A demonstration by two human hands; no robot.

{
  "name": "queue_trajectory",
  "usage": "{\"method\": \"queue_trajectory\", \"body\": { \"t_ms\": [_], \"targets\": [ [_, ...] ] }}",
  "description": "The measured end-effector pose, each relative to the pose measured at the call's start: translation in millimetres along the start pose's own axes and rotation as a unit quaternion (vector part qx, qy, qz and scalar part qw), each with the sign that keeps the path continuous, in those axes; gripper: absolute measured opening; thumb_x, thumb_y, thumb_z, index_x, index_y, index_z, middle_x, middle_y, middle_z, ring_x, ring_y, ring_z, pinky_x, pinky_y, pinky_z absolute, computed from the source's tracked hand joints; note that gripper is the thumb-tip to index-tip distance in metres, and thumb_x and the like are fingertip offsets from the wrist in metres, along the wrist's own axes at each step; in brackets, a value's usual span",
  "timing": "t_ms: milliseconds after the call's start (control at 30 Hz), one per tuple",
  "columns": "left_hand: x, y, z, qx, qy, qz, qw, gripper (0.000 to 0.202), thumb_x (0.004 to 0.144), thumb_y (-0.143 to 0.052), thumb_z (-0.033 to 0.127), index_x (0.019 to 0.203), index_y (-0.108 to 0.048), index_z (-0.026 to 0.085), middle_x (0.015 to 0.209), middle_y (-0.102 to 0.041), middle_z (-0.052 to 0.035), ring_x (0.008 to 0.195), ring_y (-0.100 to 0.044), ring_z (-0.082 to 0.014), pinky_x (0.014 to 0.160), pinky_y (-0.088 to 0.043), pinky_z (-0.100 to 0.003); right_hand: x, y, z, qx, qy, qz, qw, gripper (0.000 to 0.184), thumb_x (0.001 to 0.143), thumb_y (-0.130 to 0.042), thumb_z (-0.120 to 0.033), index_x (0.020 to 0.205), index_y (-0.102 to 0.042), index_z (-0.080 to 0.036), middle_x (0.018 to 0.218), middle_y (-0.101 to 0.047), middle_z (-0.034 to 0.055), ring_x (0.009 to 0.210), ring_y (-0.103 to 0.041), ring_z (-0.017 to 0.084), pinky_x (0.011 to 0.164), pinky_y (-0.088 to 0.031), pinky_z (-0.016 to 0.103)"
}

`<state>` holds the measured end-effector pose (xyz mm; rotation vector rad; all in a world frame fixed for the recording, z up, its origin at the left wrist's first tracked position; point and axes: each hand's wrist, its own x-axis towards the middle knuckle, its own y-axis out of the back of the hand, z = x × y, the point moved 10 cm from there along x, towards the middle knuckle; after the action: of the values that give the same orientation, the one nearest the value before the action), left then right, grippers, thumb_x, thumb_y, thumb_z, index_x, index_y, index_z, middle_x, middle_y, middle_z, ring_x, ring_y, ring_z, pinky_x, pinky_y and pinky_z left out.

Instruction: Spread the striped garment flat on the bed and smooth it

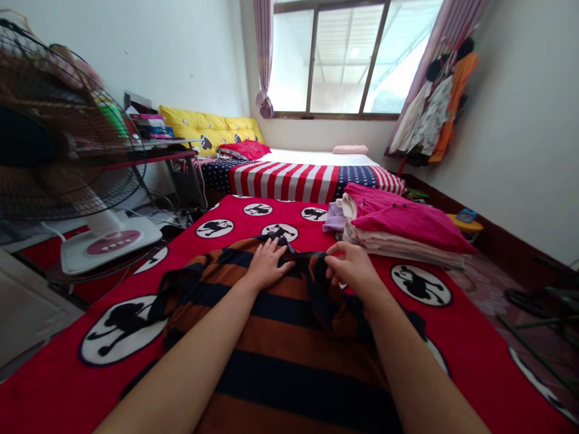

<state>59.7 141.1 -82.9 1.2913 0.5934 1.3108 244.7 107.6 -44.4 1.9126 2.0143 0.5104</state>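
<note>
One brown and navy striped shirt (pixel 289 355) lies in the middle of the red blanket (pixel 479 355). The left hand (pixel 266 263) rests flat on it, grip open. The right hand (pixel 351 269) pinches a dark bit of shirt, grip closed. One pile of folded clothes (pixel 398 229) sits on the blanket just past the right hand, near the blanket's edge.

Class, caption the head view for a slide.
Left hand and right hand handle a striped shirt on a red bedspread.

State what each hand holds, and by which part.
The right hand pinches the dark edge of the striped shirt; the left hand rests on it, holding nothing.
</note>
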Motion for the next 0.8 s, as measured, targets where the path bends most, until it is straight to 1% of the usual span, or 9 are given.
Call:
{"method": "queue_trajectory", "body": {
  "t_ms": [100, 167, 233, 367, 433, 533, 600, 700, 800],
  "targets": [
    [-3.9, 22.6, 22.2, -0.112, -0.064, 0.076, 0.989, 0.029, 0.087, -0.057, 0.035, 0.108, -0.068, 0.02, 0.126, -0.06, -0.0103, 0.118, -0.053, -0.0253, 0.105, -0.037, -0.043, 5.6, 30.1, 15.4, 0.125, -0.033, 0.107, 0.986, 0.008, 0.077, -0.054, -0.012, 0.082, -0.051, -0.018, 0.055, -0.065, -0.0011, 0.042, -0.062, 0.012, 0.035, -0.039, 0.015],
    [-7.6, 32.1, 40.6, -0.195, -0.11, 0.099, 0.97, 0.019, 0.088, -0.055, 0.027, 0.095, -0.071, 0.019, 0.105, -0.068, -0.0072, 0.1, -0.062, -0.0195, 0.096, -0.045, -0.035, 7.4, 36.9, 26.6, 0.171, -0.049, 0.134, 0.975, 0.008, 0.078, -0.054, -0.011, 0.081, -0.051, -0.018, 0.058, -0.067, 0.0005, 0.047, -0.065, 0.013, 0.038, -0.042, 0.015],
    [-10.7, 32.7, 59.7, -0.258, -0.151, 0.089, 0.95, 0.018, 0.088, -0.054, 0.022, 0.092, -0.071, 0.018, 0.096, -0.069, -0.0059, 0.092, -0.064, -0.0172, 0.089, -0.049, -0.03, 8.5, 39.2, 36.8, 0.192, -0.062, 0.142, 0.969, 0.008, 0.079, -0.055, -0.01, 0.081, -0.051, -0.018, 0.059, -0.067, 0.0014, 0.049, -0.066, 0.014, 0.038, -0.043, 0.015],
    [-15.7, 15.7, 87.5, -0.259, -0.199, 0.023, 0.945, 0.028, 0.087, -0.052, 0.014, 0.111, -0.067, 0.017, 0.115, -0.064, -0.0079, 0.107, -0.06, -0.0182, 0.097, -0.046, -0.029, 11.3, 40.7, 54.6, 0.235, -0.081, 0.14, 0.958, 0.009, 0.08, -0.053, -0.01, 0.084, -0.05, -0.018, 0.061, -0.068, 0.0016, 0.052, -0.067, 0.014, 0.042, -0.045, 0.016],
    [-17.6, 4.8, 91.9, -0.221, -0.201, -0.009, 0.954, 0.04, 0.084, -0.055, 0.017, 0.124, -0.059, 0.016, 0.128, -0.057, -0.0107, 0.118, -0.054, -0.022, 0.103, -0.042, -0.033, 14.0, 40.2, 61.8, 0.241, -0.093, 0.132, 0.957, 0.01, 0.08, -0.053, -0.011, 0.086, -0.05, -0.018, 0.066, -0.07, 0.0027, 0.057, -0.069, 0.014, 0.046, -0.048, 0.017],
    [-20.0, -6.3, 93.0, -0.162, -0.2, -0.039, 0.966, 0.049, 0.085, -0.057, 0.024, 0.133, -0.052, 0.015, 0.138, -0.048, -0.0139, 0.126, -0.047, -0.0257, 0.107, -0.037, -0.038, 16.3, 43.3, 66.1, 0.217, -0.107, 0.134, 0.961, 0.016, 0.077, -0.061, -0.012, 0.09, -0.052, -0.017, 0.077, -0.072, 0.0049, 0.064, -0.07, 0.014, 0.049, -0.049, 0.016],
    [-20.7, -10.4, 93.0, -0.123, -0.2, -0.047, 0.971, 0.049, 0.087, -0.054, 0.027, 0.135, -0.049, 0.016, 0.141, -0.046, -0.0134, 0.129, -0.044, -0.0247, 0.109, -0.035, -0.038, 16.5, 45.5, 57.3, 0.196, -0.093, 0.125, 0.968, 0.017, 0.075, -0.065, -0.014, 0.09, -0.056, -0.016, 0.078, -0.072, 0.0052, 0.065, -0.07, 0.014, 0.051, -0.049, 0.016],
    [-20.9, -12.5, 93.5, -0.089, -0.203, -0.043, 0.974, 0.05, 0.088, -0.052, 0.031, 0.137, -0.047, 0.02, 0.142, -0.046, -0.0106, 0.131, -0.042, -0.0234, 0.11, -0.033, -0.038, 14.1, 44.3, 30.8, 0.157, -0.043, 0.085, 0.983, 0.006, 0.078, -0.063, -0.017, 0.083, -0.061, -0.014, 0.072, -0.071, 0.0051, 0.062, -0.068, 0.013, 0.057, -0.051, 0.018],
    [-20.9, -15.4, 94.4, -0.067, -0.21, -0.044, 0.974, 0.05, 0.089, -0.05, 0.033, 0.138, -0.045, 0.023, 0.143, -0.045, -0.0083, 0.131, -0.041, -0.0225, 0.11, -0.032, -0.038, 9.1, 43.7, 13.2, 0.078, -0.013, 0.055, 0.995, 0.009, 0.08, -0.06, -0.021, 0.078, -0.063, -0.013, 0.067, -0.069, 0.0046, 0.06, -0.066, 0.013, 0.059, -0.051, 0.02]
  ]
}}
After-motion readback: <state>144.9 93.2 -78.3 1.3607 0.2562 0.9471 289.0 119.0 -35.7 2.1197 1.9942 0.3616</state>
